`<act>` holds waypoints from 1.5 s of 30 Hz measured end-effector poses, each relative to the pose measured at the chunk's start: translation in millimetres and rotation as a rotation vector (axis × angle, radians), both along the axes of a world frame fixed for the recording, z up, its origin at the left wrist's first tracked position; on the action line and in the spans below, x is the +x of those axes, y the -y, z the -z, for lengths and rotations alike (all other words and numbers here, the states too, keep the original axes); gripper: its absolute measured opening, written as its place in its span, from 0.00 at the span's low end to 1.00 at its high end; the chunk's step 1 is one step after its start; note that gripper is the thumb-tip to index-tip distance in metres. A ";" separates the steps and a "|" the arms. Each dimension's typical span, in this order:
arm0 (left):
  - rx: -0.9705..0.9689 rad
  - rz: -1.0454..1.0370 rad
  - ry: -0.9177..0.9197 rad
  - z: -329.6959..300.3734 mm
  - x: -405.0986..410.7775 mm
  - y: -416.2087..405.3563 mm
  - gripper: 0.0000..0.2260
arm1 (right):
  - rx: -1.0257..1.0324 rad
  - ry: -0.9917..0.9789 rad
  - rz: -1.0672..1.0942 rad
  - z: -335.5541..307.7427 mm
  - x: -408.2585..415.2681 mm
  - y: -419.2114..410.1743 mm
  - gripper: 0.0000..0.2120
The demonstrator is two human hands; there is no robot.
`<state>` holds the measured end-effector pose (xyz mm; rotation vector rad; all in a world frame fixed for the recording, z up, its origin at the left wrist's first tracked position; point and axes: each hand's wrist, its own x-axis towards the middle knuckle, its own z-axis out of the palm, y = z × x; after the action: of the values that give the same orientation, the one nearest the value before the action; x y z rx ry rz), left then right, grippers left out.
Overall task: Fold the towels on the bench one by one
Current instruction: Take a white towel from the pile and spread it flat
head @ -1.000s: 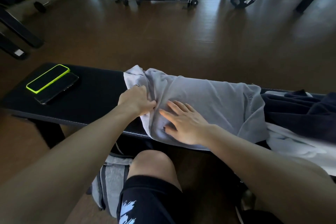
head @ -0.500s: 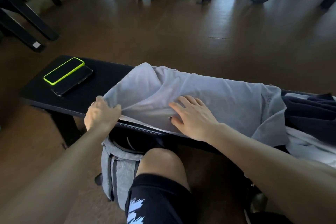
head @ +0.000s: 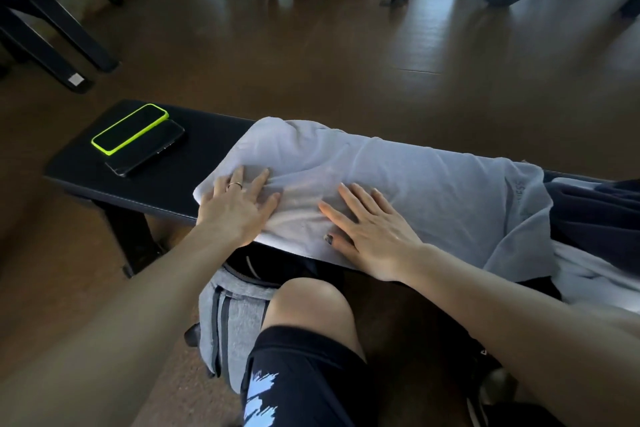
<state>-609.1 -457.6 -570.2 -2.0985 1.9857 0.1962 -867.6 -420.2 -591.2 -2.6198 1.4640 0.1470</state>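
Pale grey towel [head: 398, 184], spread lengthwise along the black bench [head: 145, 191], pressed flat under left hand [head: 239, 208] and right hand [head: 377, 236], fingers splayed; apparently mid-fold, dark and white towels [head: 602, 218] heaped alongside, unfolded.

- One head-worn wide-angle view looks forward and steeply down, close above the black bench [head: 214, 146] running left to right.
- The person's knee [head: 311, 302] fills the near edge; the gym floor [head: 346, 55] stretches far.
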 end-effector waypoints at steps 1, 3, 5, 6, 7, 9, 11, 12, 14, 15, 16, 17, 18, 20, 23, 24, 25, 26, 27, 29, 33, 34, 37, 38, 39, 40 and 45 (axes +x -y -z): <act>-0.019 0.008 0.083 -2.0 0.8 -1.5 0.29 | 0.005 0.001 0.001 -1.5 -0.1 0.1 0.29; -0.079 0.028 0.173 -6.1 5.4 -2.1 0.30 | 0.019 0.009 0.010 -5.2 0.8 1.9 0.28; -0.106 0.013 0.131 -7.3 14.5 1.3 0.30 | 0.033 0.025 0.030 -8.4 1.8 4.8 0.28; -0.106 -0.016 0.087 -7.2 18.9 3.6 0.29 | 0.038 0.032 0.040 -8.6 1.6 6.1 0.28; -0.107 -0.070 0.022 -6.9 22.8 5.8 0.29 | 0.039 0.032 0.046 -7.8 1.0 7.0 0.28; -0.122 -0.243 -0.142 -6.0 28.2 9.7 0.31 | 0.028 0.016 0.047 -3.8 0.1 7.5 0.29; -0.164 -0.408 -0.264 -9.0 31.1 11.4 0.35 | 0.023 0.005 0.047 -0.3 0.6 7.0 0.29; -0.187 -0.459 -0.323 -12.0 31.8 12.0 0.36 | 0.026 0.005 0.048 0.5 1.0 7.0 0.29; -0.192 -0.524 -0.442 -18.5 33.4 13.2 0.34 | 0.032 0.008 0.049 0.0 1.4 7.4 0.29; -0.168 -0.543 -0.472 -21.2 34.3 12.8 0.33 | 0.035 0.009 0.049 -0.5 1.5 7.5 0.29; -0.136 -0.554 -0.484 -22.8 35.9 12.3 0.31 | 0.037 0.010 0.048 -0.9 1.4 7.4 0.29; -0.112 -0.552 -0.487 -23.8 38.4 12.1 0.28 | 0.039 0.011 0.047 -1.5 1.0 6.8 0.29; -0.107 -0.538 -0.486 -24.8 41.3 12.1 0.24 | 0.041 0.012 0.046 -1.9 0.7 6.5 0.29; -0.135 -0.505 -0.472 -28.2 47.3 11.9 0.15 | 0.050 0.014 0.046 -3.2 0.3 6.0 0.29; -0.135 -0.536 -0.485 -29.7 62.9 8.1 0.08 | 0.066 0.019 0.053 -5.5 0.1 6.1 0.29; -0.094 -0.549 -0.474 -28.8 69.2 4.8 0.09 | 0.067 0.021 0.054 -5.6 0.1 6.0 0.29; -0.047 -0.553 -0.432 -28.1 75.1 0.7 0.09 | 0.065 0.023 0.052 -5.8 -0.1 6.0 0.29; -0.011 -0.546 -0.351 -28.4 79.0 -3.1 0.09 | 0.063 0.025 0.050 -5.9 -0.2 6.1 0.30; -0.004 -0.525 -0.237 -27.9 81.6 -5.7 0.08 | 0.064 0.025 0.049 -6.0 -0.3 6.0 0.30; -0.085 -0.445 -0.028 -29.2 77.0 -5.7 0.16 | 0.070 0.024 0.050 -6.6 0.4 6.0 0.30; -0.303 -0.086 -0.069 -34.7 34.7 13.3 0.18 | 0.082 0.117 0.100 -14.5 2.5 11.7 0.29; -0.292 -0.006 -0.093 -33.9 20.5 21.5 0.20 | 0.075 0.164 0.137 -16.9 2.2 15.5 0.29; -0.174 0.069 -0.171 -26.5 -24.0 52.6 0.26 | 0.025 0.219 0.236 -19.2 -5.4 28.7 0.29; -0.118 0.028 -0.206 -23.7 -37.2 63.4 0.28 | 0.026 0.210 0.264 -17.8 -10.9 32.2 0.29; -0.071 -0.023 -0.237 -21.3 -47.3 74.6 0.30 | 0.041 0.189 0.292 -14.9 -16.9 34.4 0.29; -0.037 -0.055 -0.250 -19.3 -54.4 85.4 0.31 | 0.060 0.155 0.310 -11.9 -23.2 35.4 0.29; 0.010 0.045 -0.123 -7.6 -58.4 131.6 0.31 | 0.076 0.077 0.293 -3.7 -27.3 36.9 0.31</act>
<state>-667.4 -589.2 -562.7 -2.0802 2.0941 0.3336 -894.9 -457.1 -587.5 -2.2928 1.7545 0.0674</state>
